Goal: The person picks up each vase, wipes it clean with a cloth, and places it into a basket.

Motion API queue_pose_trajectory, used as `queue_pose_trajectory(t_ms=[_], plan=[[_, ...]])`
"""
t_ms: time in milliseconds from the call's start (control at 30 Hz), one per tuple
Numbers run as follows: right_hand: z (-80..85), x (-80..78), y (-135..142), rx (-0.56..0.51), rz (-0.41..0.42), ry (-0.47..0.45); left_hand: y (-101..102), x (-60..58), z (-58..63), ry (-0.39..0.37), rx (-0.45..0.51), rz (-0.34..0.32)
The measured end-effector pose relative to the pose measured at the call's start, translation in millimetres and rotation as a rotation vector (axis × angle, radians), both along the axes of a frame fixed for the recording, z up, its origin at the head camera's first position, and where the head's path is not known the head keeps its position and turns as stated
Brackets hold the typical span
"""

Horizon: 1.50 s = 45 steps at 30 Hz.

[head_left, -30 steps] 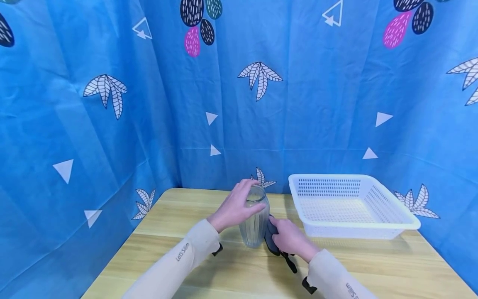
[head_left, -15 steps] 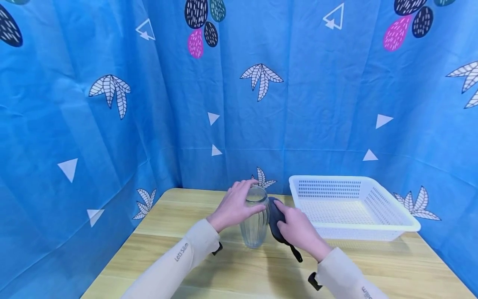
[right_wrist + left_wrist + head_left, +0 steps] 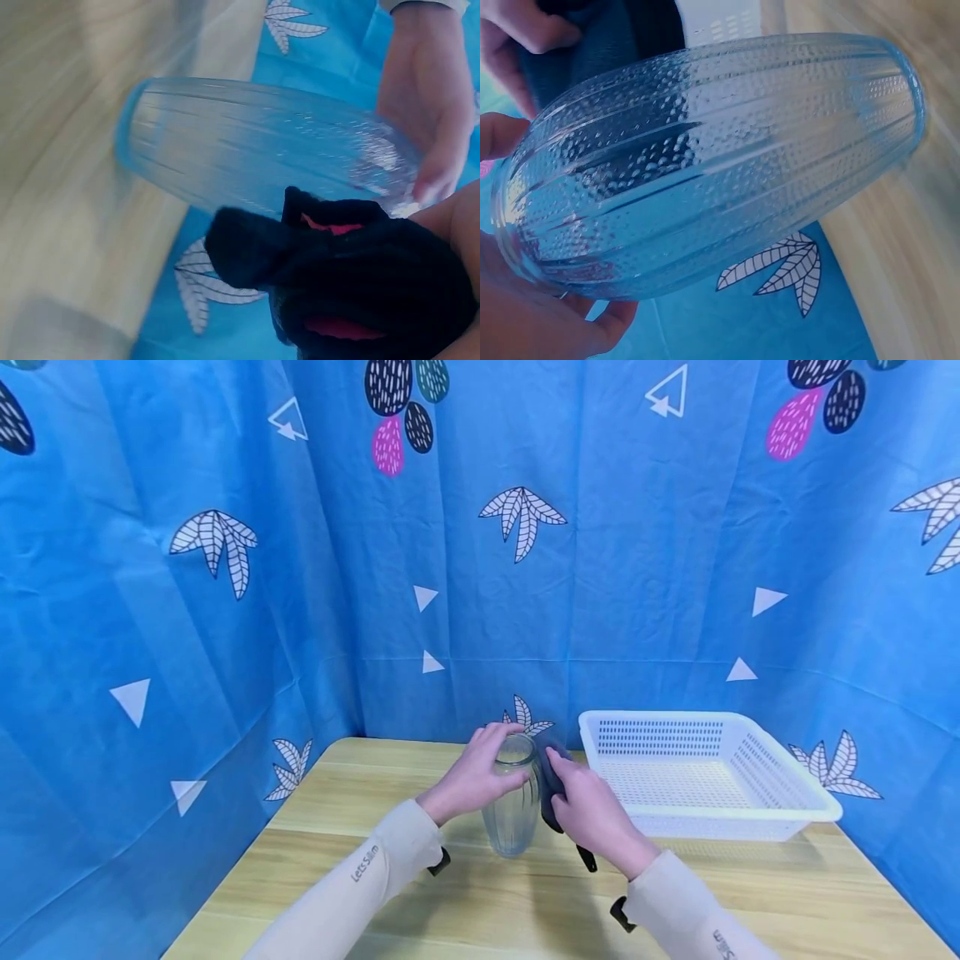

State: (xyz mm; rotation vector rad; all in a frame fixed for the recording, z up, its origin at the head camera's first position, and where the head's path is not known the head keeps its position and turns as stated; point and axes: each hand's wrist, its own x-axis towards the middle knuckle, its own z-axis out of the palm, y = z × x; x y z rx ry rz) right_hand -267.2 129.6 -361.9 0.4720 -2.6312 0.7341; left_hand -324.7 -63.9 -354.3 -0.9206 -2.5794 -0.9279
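A clear ribbed glass vase (image 3: pixel 512 827) stands upright on the wooden table. My left hand (image 3: pixel 478 777) grips it near the rim, thumb and fingers on either side of the mouth. Pebbled texture shows on the glass (image 3: pixel 742 157) in the left wrist view. On the vase's right side, my right hand (image 3: pixel 596 806) holds a dark grey fabric piece (image 3: pixel 552 793) upright, close along the upper wall. In the right wrist view this fabric piece (image 3: pixel 345 277) looks folded and black, with pinkish red inside and a stubby end sticking out. A black strap hangs below the hand.
A white plastic basket (image 3: pixel 727 814) with perforated walls stands at the right, just beyond my right hand. Blue patterned curtain (image 3: pixel 465 568) encloses the back and sides of the wooden table (image 3: pixel 360 793).
My right hand has raised the dark fabric piece from low beside the vase to near its rim, and it now stands steeper. The left hand and vase have stayed in place.
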Motion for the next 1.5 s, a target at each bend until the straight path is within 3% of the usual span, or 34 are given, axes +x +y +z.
queue_pose_trajectory(t_ms=[267, 400, 533, 667, 833, 933, 1133, 1233, 1367, 1500], plan=[[-37.6, -14.0, -1, -0.001, -0.001, -0.141, -1, -2.0, -1.5, -0.011, 0.018, 0.017], [-56.1, -16.2, 1, -0.053, 0.085, -0.313, 1, -2.2, -2.4, -0.006, 0.017, 0.047], [-65.3, -16.2, 4, -0.117, 0.140, -0.402, 3, -0.8, -4.7, 0.026, -0.015, 0.113], [-58.6, -13.2, 5, -0.160, 0.121, -0.383, 3, -0.2, -6.1, 0.047, -0.037, 0.158], [-35.1, -7.5, 6, -0.217, 0.064, -0.337, 1, 0.0, -3.9, 0.023, -0.009, 0.147], [-18.7, -4.9, 8, -0.211, 0.036, -0.248, 1, 0.3, -1.5, 0.016, 0.002, 0.132], [9.3, -1.5, 9, -0.104, 0.030, 0.013, 1, 1.4, 0.0, 0.003, 0.004, 0.114], [18.3, -2.9, 8, -0.054, 0.046, 0.076, 2, 0.8, 2.1, 0.008, 0.016, 0.081], [14.6, -8.5, 7, -0.010, 0.058, 0.020, 4, 0.5, 4.3, -0.013, 0.016, 0.043], [-5.5, -16.0, 5, 0.024, 0.049, -0.061, 3, -0.8, 1.4, -0.037, 0.018, 0.026]])
